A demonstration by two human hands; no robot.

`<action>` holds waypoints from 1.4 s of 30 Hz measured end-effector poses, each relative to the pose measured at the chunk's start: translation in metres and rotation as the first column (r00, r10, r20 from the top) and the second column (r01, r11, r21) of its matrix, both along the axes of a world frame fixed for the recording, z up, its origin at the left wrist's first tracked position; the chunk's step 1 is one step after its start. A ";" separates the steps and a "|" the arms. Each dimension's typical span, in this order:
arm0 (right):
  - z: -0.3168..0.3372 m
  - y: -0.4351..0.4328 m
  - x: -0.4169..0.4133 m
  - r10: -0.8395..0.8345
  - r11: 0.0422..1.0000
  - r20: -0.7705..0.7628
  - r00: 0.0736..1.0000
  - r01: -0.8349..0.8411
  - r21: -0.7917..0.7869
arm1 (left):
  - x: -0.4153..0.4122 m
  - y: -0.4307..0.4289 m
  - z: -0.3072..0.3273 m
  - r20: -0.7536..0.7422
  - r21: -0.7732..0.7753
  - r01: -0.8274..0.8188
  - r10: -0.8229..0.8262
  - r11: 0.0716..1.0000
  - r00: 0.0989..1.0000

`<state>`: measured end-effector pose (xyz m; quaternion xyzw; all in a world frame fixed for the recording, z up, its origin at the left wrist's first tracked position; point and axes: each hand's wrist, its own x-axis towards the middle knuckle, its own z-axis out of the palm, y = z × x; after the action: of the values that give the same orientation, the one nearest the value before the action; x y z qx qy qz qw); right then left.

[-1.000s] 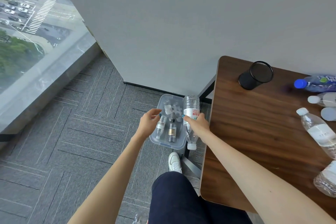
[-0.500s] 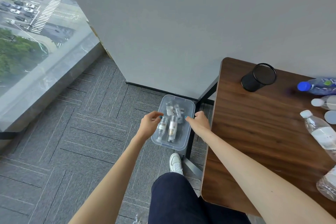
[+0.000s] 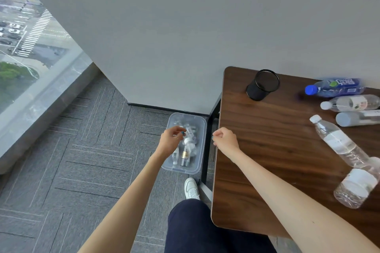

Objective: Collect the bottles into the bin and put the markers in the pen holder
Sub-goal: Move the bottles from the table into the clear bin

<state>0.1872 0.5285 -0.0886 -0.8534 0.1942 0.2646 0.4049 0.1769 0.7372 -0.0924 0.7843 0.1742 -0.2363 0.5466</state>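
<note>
A clear plastic bin (image 3: pixel 186 117) stands on the carpet beside the table's left edge, with several small bottles lying inside. My left hand (image 3: pixel 171 141) hovers over the bin's left side, fingers loosely curled and holding nothing. My right hand (image 3: pixel 225 139) hangs over the table's left edge, loosely curled and empty. On the wooden table (image 3: pixel 267 150) lie a blue-capped bottle (image 3: pixel 333 87), two white-capped bottles (image 3: pixel 349 103) (image 3: pixel 358 118), a long clear bottle (image 3: pixel 337 141) and a crumpled one (image 3: pixel 357 188). The black mesh pen holder (image 3: pixel 263 84) stands at the back left. I see no markers.
A grey wall runs behind the bin and table. A floor-level window (image 3: pixel 30 57) fills the left side. The black table leg (image 3: pixel 206 150) stands right of the bin, with my white shoe (image 3: pixel 191 189) and dark trouser leg just below it.
One second ago my right hand held a clear bottle over the bin; the bottle is now out of that hand. Both hands have lifted slightly away from the bin.
</note>
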 end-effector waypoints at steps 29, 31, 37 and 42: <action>0.043 -0.325 -0.065 0.034 0.999 0.171 0.985 -0.037 0.016 | -0.085 -0.329 0.046 0.104 -0.005 -0.071 0.071 0.997 0.992; 0.046 -0.345 -0.071 0.007 1.000 0.169 0.986 -0.010 0.017 | -0.087 -0.345 0.047 0.098 0.009 -0.037 0.036 0.999 0.995; 0.049 -0.397 -0.091 -0.140 0.990 0.177 0.974 0.142 0.004 | -0.087 -0.386 0.047 0.076 0.046 0.092 -0.095 0.995 0.993; 0.050 -0.444 -0.106 -0.196 0.974 0.202 0.960 0.214 -0.073 | -0.088 -0.425 0.041 0.083 0.050 0.175 -0.179 0.983 0.980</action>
<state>0.0817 0.0847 -0.0385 -0.8685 0.2536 0.1275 0.4063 0.0893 0.3127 -0.0514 0.8178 0.0847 -0.2458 0.5135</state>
